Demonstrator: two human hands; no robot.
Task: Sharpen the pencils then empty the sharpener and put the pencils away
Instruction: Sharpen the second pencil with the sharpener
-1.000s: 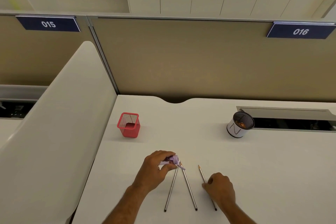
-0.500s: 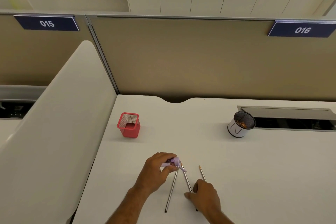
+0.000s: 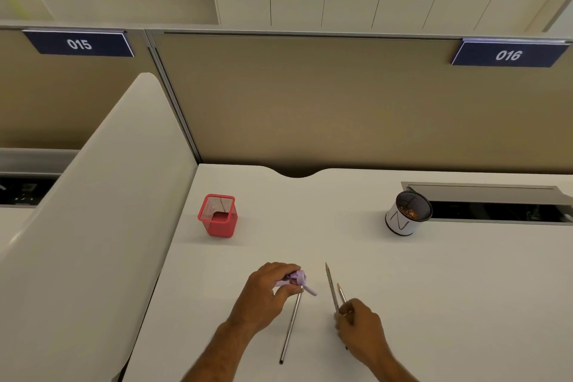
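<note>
White desk (image 3: 434, 288), tan partition behind with plates 015 (image 3: 79, 44) and 016 (image 3: 508, 55). Far left of the desk: red mesh cup (image 3: 218, 216), upright, nothing visible inside. Near edge, left of centre: left hand (image 3: 266, 295) pinches a lilac sharpener (image 3: 297, 279) between thumb and fingers, low over the desk. One pencil (image 3: 290, 327) lies flat just below that hand, its far end under the thumb by the sharpener, its near end pointing toward the person; cannot tell whether its tip is in the sharpener. Right of it, apart: right hand (image 3: 361, 330) grips a second pencil (image 3: 331, 287) at its lower part, point angled up and away. A third pencil (image 3: 341, 292) lies just beside the held one, sharpened tip showing, its rear hidden under the hand; cannot tell whether the hand touches it. Far right, well apart, near a desk slot (image 3: 496, 195): a white-wrapped mesh pot (image 3: 403, 217), tilted, with brownish bits inside.
</note>
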